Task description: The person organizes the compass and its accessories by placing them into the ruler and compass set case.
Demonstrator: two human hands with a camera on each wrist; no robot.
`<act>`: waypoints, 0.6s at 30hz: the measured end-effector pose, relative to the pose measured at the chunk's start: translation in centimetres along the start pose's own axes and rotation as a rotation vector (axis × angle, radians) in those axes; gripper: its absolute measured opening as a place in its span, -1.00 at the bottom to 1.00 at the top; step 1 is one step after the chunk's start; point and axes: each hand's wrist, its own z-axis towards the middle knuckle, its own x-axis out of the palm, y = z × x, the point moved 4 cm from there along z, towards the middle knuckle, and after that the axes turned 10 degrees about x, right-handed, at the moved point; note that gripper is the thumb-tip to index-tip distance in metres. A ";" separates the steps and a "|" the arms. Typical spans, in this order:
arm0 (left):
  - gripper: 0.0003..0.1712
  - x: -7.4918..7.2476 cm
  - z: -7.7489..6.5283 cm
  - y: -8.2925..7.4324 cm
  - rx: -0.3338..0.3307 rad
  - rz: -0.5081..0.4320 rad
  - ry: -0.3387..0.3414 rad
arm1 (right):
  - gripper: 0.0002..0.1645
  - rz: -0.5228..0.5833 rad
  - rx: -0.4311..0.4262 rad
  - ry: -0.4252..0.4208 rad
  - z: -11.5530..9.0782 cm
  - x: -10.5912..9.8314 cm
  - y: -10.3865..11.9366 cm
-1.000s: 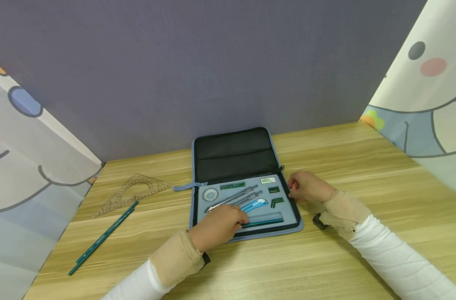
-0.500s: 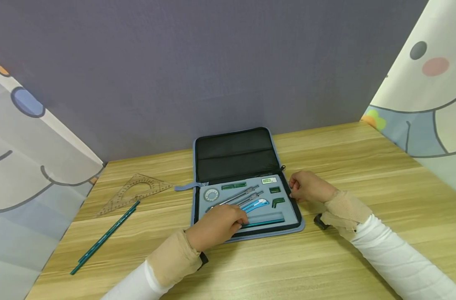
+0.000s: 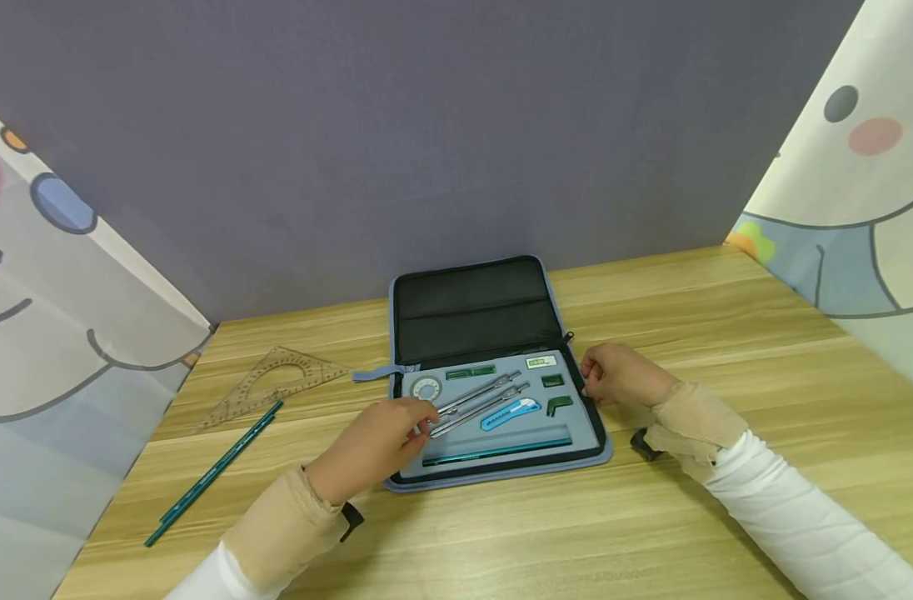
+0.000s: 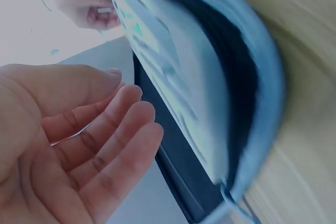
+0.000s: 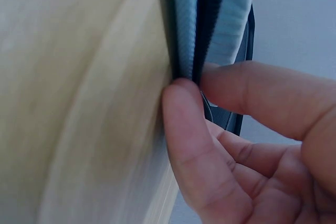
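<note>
A blue-edged zip case (image 3: 475,310) lies unfolded on the table, its black lid towards the wall. Over the left part of its grey tray hovers my left hand (image 3: 370,446), fingers loosely bent and holding nothing in the left wrist view. It is near the lower ends of two compasses (image 3: 475,398). Below them a teal pencil (image 3: 494,452) lies in a long slot; a blue utility knife (image 3: 511,413) sits above it. My right hand (image 3: 621,375) pinches the case's right zip edge (image 5: 186,40) between thumb and finger.
Left of the case lie a clear set square (image 3: 272,387) and two teal pencils (image 3: 217,471). The tray also holds a round white piece (image 3: 426,388), an eraser (image 3: 541,362) and small green pieces (image 3: 552,381). A grey wall (image 3: 456,150) stands behind.
My left hand has left the pencil slot and moved left, uncovering the pencil and the compasses' lower ends. My right hand stays at the case edge.
</note>
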 end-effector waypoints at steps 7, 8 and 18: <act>-0.78 -1.4 -3.2 2.7 -0.099 0.029 -0.037 | -0.82 -0.002 0.000 -0.004 0.0 0.0 -0.1; -0.79 -1.6 -3.6 3.1 -0.113 0.036 -0.040 | -0.82 -0.003 -0.001 -0.005 0.0 0.0 -0.1; -0.76 -3.7 -8.5 6.2 -0.245 0.125 -0.027 | -0.81 -0.013 0.001 -0.012 0.0 0.0 -0.2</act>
